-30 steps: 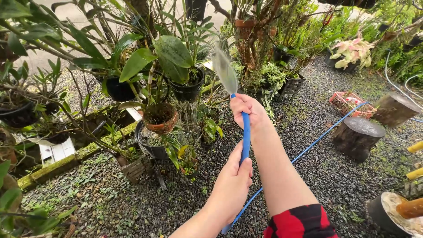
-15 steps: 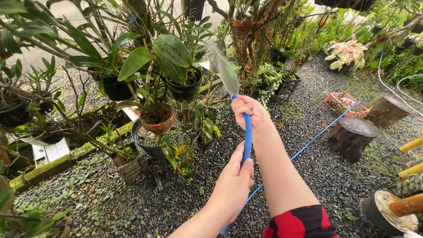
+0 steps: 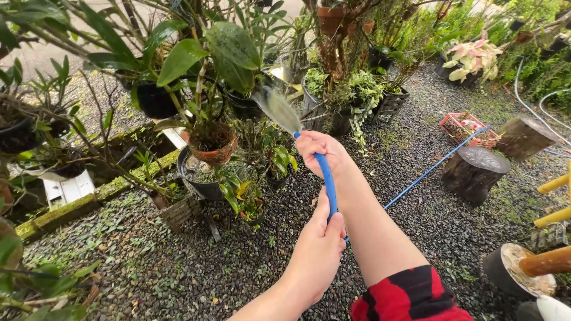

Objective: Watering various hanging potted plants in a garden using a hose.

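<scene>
My right hand (image 3: 321, 152) grips the end of a blue hose (image 3: 327, 181), with a finger over its mouth. A flat fan of water (image 3: 276, 110) sprays up and left from it toward the potted plants. My left hand (image 3: 318, 252) is closed around the same hose lower down, nearer my body. The hose trails away across the gravel to the right. A terracotta pot (image 3: 211, 144) and a black pot (image 3: 202, 184) of leafy plants stand just left of the spray.
Dark gravel (image 3: 148, 261) covers the ground. Many potted plants crowd the left and back. Two tree stumps (image 3: 474, 172) and a red wire basket (image 3: 467, 128) stand at right. A mossy kerb (image 3: 77, 208) runs at left. Yellow bars (image 3: 553, 184) jut in from the right edge.
The hose tip and spray have swung left and lower, now aimed nearer the terracotta pot. Both hands keep their grip on the hose.
</scene>
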